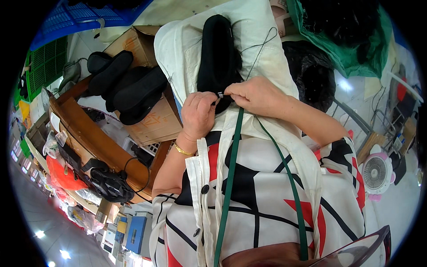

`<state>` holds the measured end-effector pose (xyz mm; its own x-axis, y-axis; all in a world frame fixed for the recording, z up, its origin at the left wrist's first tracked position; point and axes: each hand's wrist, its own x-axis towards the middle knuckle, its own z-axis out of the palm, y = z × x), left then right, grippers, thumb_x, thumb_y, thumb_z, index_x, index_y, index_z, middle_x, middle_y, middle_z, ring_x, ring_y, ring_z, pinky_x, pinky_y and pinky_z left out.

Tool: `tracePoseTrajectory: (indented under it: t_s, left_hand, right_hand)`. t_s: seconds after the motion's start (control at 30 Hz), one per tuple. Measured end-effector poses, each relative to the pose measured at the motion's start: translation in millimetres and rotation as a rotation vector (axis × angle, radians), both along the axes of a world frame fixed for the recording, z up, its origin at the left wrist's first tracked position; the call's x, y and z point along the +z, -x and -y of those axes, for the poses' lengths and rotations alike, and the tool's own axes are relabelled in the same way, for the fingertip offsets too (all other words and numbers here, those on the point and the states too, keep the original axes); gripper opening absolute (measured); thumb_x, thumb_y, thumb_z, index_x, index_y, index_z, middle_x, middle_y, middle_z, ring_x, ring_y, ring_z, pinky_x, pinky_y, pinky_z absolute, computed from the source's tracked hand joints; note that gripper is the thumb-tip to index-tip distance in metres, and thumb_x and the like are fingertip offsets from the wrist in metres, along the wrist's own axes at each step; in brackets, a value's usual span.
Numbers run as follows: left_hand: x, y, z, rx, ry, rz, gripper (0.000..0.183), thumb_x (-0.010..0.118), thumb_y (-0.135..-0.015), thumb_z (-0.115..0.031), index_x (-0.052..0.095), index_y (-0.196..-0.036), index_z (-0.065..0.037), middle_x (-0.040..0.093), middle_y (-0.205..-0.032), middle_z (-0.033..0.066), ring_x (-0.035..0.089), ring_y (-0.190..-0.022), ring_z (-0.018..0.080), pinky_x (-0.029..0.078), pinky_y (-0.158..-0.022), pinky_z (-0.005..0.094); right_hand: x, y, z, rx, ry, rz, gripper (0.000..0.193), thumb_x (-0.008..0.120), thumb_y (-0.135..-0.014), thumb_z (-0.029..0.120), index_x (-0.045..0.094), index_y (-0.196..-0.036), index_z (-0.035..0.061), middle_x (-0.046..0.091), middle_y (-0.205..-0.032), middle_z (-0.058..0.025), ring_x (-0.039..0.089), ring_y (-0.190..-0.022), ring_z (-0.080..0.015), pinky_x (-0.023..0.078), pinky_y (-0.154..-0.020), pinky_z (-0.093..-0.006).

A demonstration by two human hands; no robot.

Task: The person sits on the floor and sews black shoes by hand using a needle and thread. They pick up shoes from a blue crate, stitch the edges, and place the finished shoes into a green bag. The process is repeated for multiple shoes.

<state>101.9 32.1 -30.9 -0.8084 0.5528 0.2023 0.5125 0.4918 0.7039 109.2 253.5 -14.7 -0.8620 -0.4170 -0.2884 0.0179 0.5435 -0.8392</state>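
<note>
A black shoe [216, 53] lies on the white cloth [262, 53] over my lap, its opening facing up and its near end toward me. My left hand [198, 112] is closed in a pinch on that near end. From the right, my right hand [254, 94] comes in with thumb and finger pressed together beside a small silvery piece [220, 95]. What its fingertips hold is too small to make out. Dark thread [260, 46] loops over the cloth, right of the shoe, and passes down behind my right hand.
Several black shoes [138, 91] are piled on a cardboard box [153, 118] at the left, beside a brown wooden bench [95, 138]. To the right stand a black bag [311, 73] and a green bag [351, 58] with dark contents. A small fan [377, 169] stands farther right.
</note>
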Motion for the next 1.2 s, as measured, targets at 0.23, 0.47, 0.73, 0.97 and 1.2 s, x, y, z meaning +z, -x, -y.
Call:
tracePoseTrajectory:
  t_s: [0.23, 0.47, 0.73, 0.97, 1.2]
  left_hand:
    - [-4.7, -0.3, 1.2, -0.015, -0.009, -0.056, 0.031, 0.069, -0.069, 0.007, 0.058, -0.095, -0.007, 0.066, -0.09, 0.0074, 0.062, -0.079, 0.0288, 0.051, -0.071, 0.0374]
    - [-2.4, 1.2, 1.4, -0.04, -0.011, -0.053, 0.032, 0.067, -0.067, 0.009, 0.058, -0.094, -0.006, 0.066, -0.089, 0.0082, 0.063, -0.078, 0.0287, 0.052, -0.07, 0.037]
    - [-6.2, -3.3, 0.7, 0.034, -0.065, -0.006, 0.032, 0.069, -0.067, 0.01, 0.058, -0.094, -0.005, 0.067, -0.088, 0.0089, 0.063, -0.075, 0.0293, 0.051, -0.067, 0.0365]
    - [-4.9, -3.3, -0.2, 0.04, -0.07, -0.006, 0.031, 0.07, -0.069, 0.009, 0.058, -0.093, -0.006, 0.067, -0.088, 0.0088, 0.063, -0.075, 0.0292, 0.051, -0.067, 0.0363]
    - [-6.2, -3.8, -0.5, 0.046, -0.061, -0.016, 0.03, 0.07, -0.069, 0.009, 0.058, -0.093, -0.006, 0.067, -0.087, 0.0086, 0.063, -0.075, 0.029, 0.051, -0.068, 0.0362]
  right_hand:
    - [-1.9, 0.5, 0.8, 0.013, 0.002, -0.007, 0.017, 0.057, -0.086, 0.015, 0.069, -0.097, 0.0098, 0.068, -0.077, -0.0162, 0.065, -0.073, -0.0369, 0.05, -0.066, -0.0478]
    - [-2.9, -1.6, 7.0, 0.0, -0.021, -0.029, 0.014, 0.058, -0.087, 0.015, 0.065, -0.097, 0.0095, 0.065, -0.071, -0.016, 0.064, -0.068, -0.0368, 0.05, -0.061, -0.0481]
    - [-11.3, -13.3, 12.5, -0.04, -0.018, -0.148, 0.01, 0.061, -0.085, 0.014, 0.061, -0.094, 0.0083, 0.062, -0.063, -0.0148, 0.062, -0.058, -0.0358, 0.048, -0.051, -0.0463]
    - [-13.5, -13.5, 10.7, -0.04, 0.008, -0.153, 0.009, 0.061, -0.084, 0.013, 0.061, -0.092, 0.0088, 0.06, -0.062, -0.0152, 0.062, -0.058, -0.036, 0.048, -0.051, -0.0464]
    - [-13.9, -9.7, 4.0, -0.017, 0.049, -0.142, 0.013, 0.06, -0.084, 0.014, 0.066, -0.095, 0.0099, 0.063, -0.066, -0.0152, 0.063, -0.062, -0.0362, 0.049, -0.056, -0.0471]
